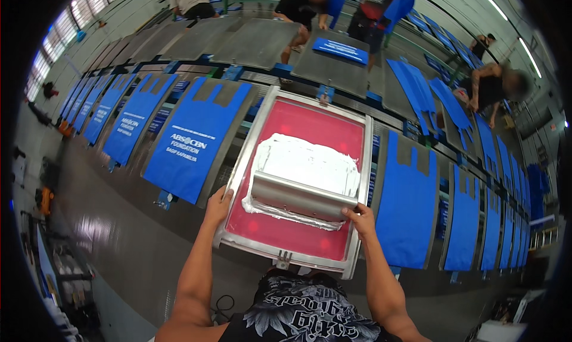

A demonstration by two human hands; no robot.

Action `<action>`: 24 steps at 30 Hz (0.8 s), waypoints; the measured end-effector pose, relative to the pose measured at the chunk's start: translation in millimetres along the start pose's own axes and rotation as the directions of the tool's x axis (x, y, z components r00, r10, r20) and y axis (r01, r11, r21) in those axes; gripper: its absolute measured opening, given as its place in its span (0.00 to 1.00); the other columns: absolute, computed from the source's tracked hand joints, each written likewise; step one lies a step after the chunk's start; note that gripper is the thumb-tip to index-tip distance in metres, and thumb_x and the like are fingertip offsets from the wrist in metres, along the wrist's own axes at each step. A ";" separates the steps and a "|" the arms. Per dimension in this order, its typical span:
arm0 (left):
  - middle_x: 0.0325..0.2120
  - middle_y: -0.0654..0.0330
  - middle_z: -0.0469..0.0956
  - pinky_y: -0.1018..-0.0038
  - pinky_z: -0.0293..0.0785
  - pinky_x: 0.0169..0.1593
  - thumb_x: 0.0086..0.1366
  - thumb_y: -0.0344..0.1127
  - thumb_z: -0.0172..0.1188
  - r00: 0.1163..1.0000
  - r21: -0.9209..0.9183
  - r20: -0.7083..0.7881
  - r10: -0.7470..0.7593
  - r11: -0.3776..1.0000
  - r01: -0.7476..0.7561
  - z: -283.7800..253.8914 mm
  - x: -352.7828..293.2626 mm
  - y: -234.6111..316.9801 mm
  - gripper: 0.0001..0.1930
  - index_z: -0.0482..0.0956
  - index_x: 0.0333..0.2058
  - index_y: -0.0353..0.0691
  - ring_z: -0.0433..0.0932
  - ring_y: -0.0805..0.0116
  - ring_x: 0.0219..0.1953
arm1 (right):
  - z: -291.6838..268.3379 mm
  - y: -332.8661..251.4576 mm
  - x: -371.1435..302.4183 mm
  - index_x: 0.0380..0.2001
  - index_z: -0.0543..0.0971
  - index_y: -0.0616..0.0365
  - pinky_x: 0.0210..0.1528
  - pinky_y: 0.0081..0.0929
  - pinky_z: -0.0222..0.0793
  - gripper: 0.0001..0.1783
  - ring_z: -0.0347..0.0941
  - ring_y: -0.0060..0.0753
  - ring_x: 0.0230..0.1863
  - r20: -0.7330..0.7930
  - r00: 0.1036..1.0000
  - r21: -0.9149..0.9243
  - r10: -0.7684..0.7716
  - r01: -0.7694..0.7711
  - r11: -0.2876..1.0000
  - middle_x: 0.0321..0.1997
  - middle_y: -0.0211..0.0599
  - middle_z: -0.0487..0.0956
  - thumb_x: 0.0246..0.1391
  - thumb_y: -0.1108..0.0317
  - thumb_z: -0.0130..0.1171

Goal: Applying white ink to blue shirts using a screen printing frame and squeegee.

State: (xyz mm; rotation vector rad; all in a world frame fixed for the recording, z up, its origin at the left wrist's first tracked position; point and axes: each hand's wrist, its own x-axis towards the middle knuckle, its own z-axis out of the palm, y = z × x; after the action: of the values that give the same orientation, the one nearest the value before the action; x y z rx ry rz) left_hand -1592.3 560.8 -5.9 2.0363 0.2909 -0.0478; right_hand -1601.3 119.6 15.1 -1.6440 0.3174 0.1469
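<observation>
my left grip [219,205] clasps the frame [322,262], my right grip [361,219] holds the squeegee [304,198]; left bags [186,168] are printed, right bags [408,205] look unprinted.

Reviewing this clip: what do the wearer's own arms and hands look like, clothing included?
The left hand and right hand are ungloved; the forearms are sleeveless, without visible watch or cable. The black top has grey floral print and pale lettering.

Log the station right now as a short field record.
Left hand: touching the silver frame's left rail
Right hand: at the metal squeegee's right end
Screen: red, white ink across its middle
Left neighbour: blue bag, white print
Right neighbour: blue bag, no print visible
</observation>
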 end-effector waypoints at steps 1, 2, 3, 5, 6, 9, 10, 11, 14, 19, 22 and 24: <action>0.43 0.47 0.79 0.69 0.70 0.49 0.67 0.45 0.51 0.999 -0.001 0.032 0.012 1.000 -0.012 5.2 -8.4 11.0 0.20 0.73 0.52 0.39 0.78 0.59 0.47 | -9.6 -8.5 -5.3 0.36 0.81 0.64 0.32 0.18 0.64 0.18 0.69 0.18 0.29 0.008 1.000 0.028 -0.019 0.019 0.999 0.27 0.28 0.77 0.41 0.66 0.71; 0.42 0.47 0.79 0.69 0.70 0.49 0.67 0.45 0.51 1.000 -0.016 0.030 -0.007 1.000 0.007 10.0 -20.2 23.9 0.20 0.73 0.52 0.38 0.78 0.58 0.47 | -20.5 -18.4 -12.3 0.35 0.82 0.64 0.34 0.18 0.65 0.17 0.69 0.18 0.30 -0.002 1.000 -0.033 -0.010 0.010 0.999 0.27 0.28 0.77 0.41 0.67 0.71; 0.42 0.46 0.79 0.69 0.70 0.49 0.67 0.46 0.51 0.999 -0.032 0.027 -0.021 0.999 0.022 19.3 -26.9 34.9 0.21 0.73 0.52 0.38 0.78 0.57 0.47 | -35.7 -29.4 -17.1 0.35 0.82 0.64 0.34 0.18 0.65 0.17 0.69 0.18 0.30 -0.030 1.000 -0.029 -0.006 0.005 1.000 0.27 0.28 0.77 0.41 0.67 0.71; 0.42 0.46 0.79 0.68 0.71 0.49 0.67 0.46 0.51 0.999 -0.024 0.032 0.017 1.000 -0.017 48.2 -36.5 45.8 0.21 0.72 0.53 0.38 0.78 0.56 0.47 | -69.9 -39.7 -27.5 0.35 0.82 0.63 0.37 0.19 0.67 0.16 0.70 0.19 0.31 -0.027 0.999 -0.020 -0.017 0.016 1.000 0.28 0.27 0.77 0.40 0.68 0.71; 0.42 0.45 0.78 0.68 0.71 0.49 0.68 0.47 0.51 0.998 -0.028 0.018 0.054 0.998 -0.053 69.0 -40.6 54.0 0.22 0.72 0.53 0.38 0.78 0.55 0.48 | -94.4 -38.9 -33.4 0.35 0.82 0.63 0.37 0.20 0.67 0.16 0.71 0.19 0.31 -0.048 0.998 -0.035 -0.036 0.034 0.999 0.28 0.27 0.78 0.40 0.69 0.70; 0.43 0.44 0.78 0.67 0.71 0.49 0.68 0.47 0.51 0.993 -0.093 0.108 0.038 0.995 -0.028 123.4 -53.4 77.2 0.23 0.70 0.54 0.36 0.77 0.53 0.48 | -153.2 -36.5 -53.4 0.36 0.82 0.63 0.40 0.21 0.68 0.16 0.72 0.21 0.33 -0.093 0.994 -0.052 -0.058 0.053 0.997 0.30 0.28 0.79 0.40 0.71 0.69; 0.43 0.44 0.78 0.67 0.71 0.49 0.68 0.47 0.51 0.992 -0.088 0.122 0.036 0.996 -0.026 132.0 -56.1 80.3 0.23 0.70 0.54 0.36 0.77 0.53 0.48 | -161.3 -35.6 -63.9 0.36 0.82 0.63 0.41 0.22 0.68 0.16 0.73 0.21 0.35 -0.120 0.991 -0.039 -0.054 0.050 0.998 0.31 0.29 0.79 0.40 0.72 0.68; 0.43 0.44 0.78 0.67 0.71 0.49 0.68 0.46 0.51 0.988 -0.085 0.143 0.064 0.995 -0.052 139.8 -58.4 82.0 0.23 0.70 0.54 0.36 0.78 0.54 0.48 | -166.9 -34.1 -72.6 0.37 0.81 0.63 0.42 0.22 0.69 0.16 0.73 0.22 0.36 -0.141 0.989 -0.026 -0.050 0.047 0.999 0.32 0.30 0.79 0.41 0.72 0.68; 0.42 0.45 0.79 0.68 0.71 0.49 0.68 0.46 0.51 0.983 -0.078 0.161 0.085 0.994 -0.073 144.4 -58.8 90.0 0.22 0.71 0.53 0.36 0.78 0.56 0.47 | -172.9 -18.0 -79.2 0.37 0.81 0.63 0.44 0.23 0.69 0.17 0.74 0.23 0.38 -0.171 0.985 -0.011 -0.038 0.036 0.999 0.34 0.32 0.80 0.40 0.72 0.68; 0.40 0.48 0.80 0.69 0.71 0.48 0.68 0.46 0.51 0.994 -0.054 0.102 0.042 0.998 -0.036 173.6 -85.3 108.6 0.21 0.73 0.52 0.37 0.78 0.60 0.46 | -214.6 -3.9 -58.5 0.38 0.81 0.62 0.46 0.25 0.68 0.18 0.74 0.25 0.40 -0.092 0.996 -0.032 0.008 -0.011 0.999 0.36 0.33 0.80 0.38 0.72 0.70; 0.39 0.49 0.80 0.71 0.71 0.47 0.67 0.47 0.52 0.996 -0.064 0.090 0.025 0.998 -0.019 195.6 -95.6 111.6 0.21 0.74 0.52 0.39 0.79 0.61 0.44 | -237.6 8.6 -48.6 0.37 0.82 0.63 0.44 0.24 0.69 0.19 0.74 0.25 0.38 -0.066 0.998 -0.039 -0.004 0.001 0.999 0.34 0.34 0.80 0.38 0.70 0.70; 0.39 0.49 0.80 0.71 0.71 0.48 0.67 0.47 0.53 0.998 -0.027 0.066 0.011 1.000 -0.009 205.5 -91.6 101.9 0.21 0.74 0.51 0.39 0.78 0.62 0.45 | -243.8 15.4 -41.0 0.38 0.82 0.64 0.43 0.24 0.69 0.22 0.74 0.26 0.37 -0.058 0.998 -0.052 0.000 -0.003 0.999 0.32 0.35 0.80 0.37 0.67 0.71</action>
State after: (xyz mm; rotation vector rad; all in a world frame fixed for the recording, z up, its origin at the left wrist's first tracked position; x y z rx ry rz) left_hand -1639.4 318.4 1.4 2.0050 0.2388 -0.1042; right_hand -1667.5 -118.1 36.7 -1.7024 0.3622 0.1095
